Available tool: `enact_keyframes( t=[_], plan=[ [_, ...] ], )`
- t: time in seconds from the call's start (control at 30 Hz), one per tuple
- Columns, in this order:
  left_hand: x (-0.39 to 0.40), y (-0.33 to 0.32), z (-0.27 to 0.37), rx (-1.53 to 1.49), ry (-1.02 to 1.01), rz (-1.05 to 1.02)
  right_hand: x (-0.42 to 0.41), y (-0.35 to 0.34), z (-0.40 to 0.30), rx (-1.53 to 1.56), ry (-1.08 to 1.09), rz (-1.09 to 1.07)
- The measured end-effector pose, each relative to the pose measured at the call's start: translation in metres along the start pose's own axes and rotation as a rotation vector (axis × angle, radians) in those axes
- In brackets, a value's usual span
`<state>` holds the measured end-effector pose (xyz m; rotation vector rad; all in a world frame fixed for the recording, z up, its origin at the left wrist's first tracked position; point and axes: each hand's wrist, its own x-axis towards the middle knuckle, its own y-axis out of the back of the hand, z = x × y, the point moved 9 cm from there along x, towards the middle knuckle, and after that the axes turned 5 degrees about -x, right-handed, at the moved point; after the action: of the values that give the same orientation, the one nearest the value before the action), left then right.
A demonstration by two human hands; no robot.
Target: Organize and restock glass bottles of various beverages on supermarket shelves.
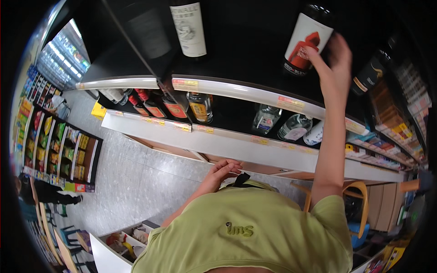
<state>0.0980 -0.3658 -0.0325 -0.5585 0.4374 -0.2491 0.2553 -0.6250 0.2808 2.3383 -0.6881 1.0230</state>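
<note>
My right hand [333, 65] is at a dark bottle [304, 41] on the black upper shelf, thumb across its white label with a red figure and fingers around the far side. Those fingers are blurred and partly hidden. Near my waist, my left hand [223, 172] has its fingers loosely curled together, with nothing visible in it. Another dark bottle [188, 30] with a white label stands further left on that shelf. To the right of my right hand is a dark bottle [370, 73] with a gold mark.
A white shelf edge [239, 92] with price tags runs below the bottles. Underneath, a lower shelf holds several bottles, among them a clear one [267, 119]. A snack rack [65, 146] and a person [44, 194] are at left. A wooden chair [356, 201] stands at lower right.
</note>
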Motion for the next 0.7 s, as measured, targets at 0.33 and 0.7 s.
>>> enact_keyframes(
  t=[0.33,0.7],
  plan=[
    [0.0,0.0,0.0,0.03,-0.011,-0.027,-0.026,-0.142,-0.089,0.483,0.046,-0.277],
    [-0.009,0.019,-0.001,-0.001,-0.043,0.023,-0.003,-0.255,-0.096,0.173,-0.189,-0.39]
  ],
)
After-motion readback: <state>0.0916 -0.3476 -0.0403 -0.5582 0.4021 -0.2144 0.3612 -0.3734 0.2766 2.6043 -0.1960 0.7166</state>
